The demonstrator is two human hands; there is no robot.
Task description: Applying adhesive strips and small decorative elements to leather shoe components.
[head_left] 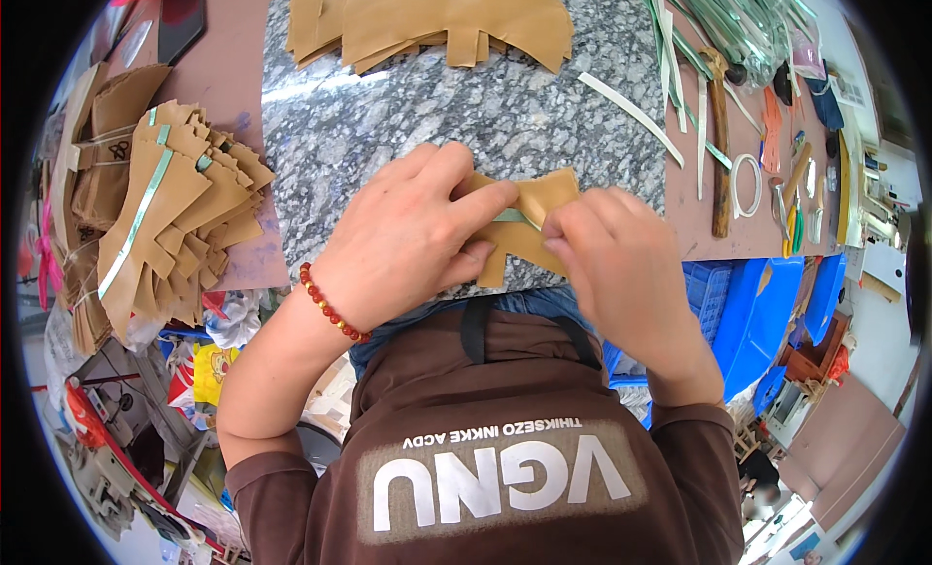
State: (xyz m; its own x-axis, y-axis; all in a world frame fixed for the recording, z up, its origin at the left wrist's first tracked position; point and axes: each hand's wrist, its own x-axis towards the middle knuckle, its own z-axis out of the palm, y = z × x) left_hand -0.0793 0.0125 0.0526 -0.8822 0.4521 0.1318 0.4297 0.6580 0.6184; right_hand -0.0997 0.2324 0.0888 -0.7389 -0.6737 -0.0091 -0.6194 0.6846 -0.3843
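A tan leather-like cut piece (pixel 519 243) lies at the near edge of the stone slab, partly hidden under both hands. Along it runs a pale green strip (pixel 509 216), and one flap beside the strip stands folded up. My left hand (pixel 413 216), with a red bead bracelet at the wrist, grips and presses the piece, index finger and thumb on either side of the strip. My right hand (pixel 621 259) pinches at the strip's right end with thumb and fingers together; its fingertips partly cover what they hold.
Further tan pieces (pixel 437 16) are stacked at the slab's (pixel 417 109) far edge. At left sits a pile of cut pieces (pixel 184 206) with green strips on some. Loose strips (pixel 631 114), a wooden-handled hammer (pixel 720 148), a white ring (pixel 747 186) and hand tools lie at right. Blue crates (pixel 752 313) stand below.
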